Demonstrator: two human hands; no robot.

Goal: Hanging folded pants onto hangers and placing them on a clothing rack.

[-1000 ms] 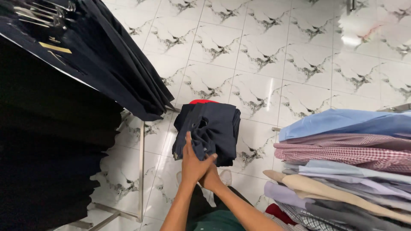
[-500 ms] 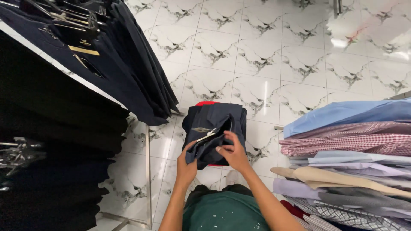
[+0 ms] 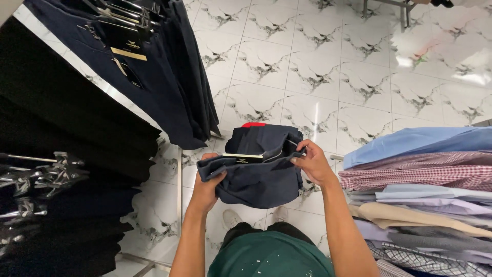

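The trousers [image 3: 259, 174] were dark navy, folded into a thick bundle and held up in the air above the tiled floor. Their waistband gaped open at the top, showing a dark tag with a pale strip inside and a red patch behind.

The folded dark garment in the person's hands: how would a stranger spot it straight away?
Look between the rail of hanging navy trousers and the stack of folded shirts. Over the marble-patterned floor, the left hand and right hand hold the folded navy garment; it alone is off rail and stack.
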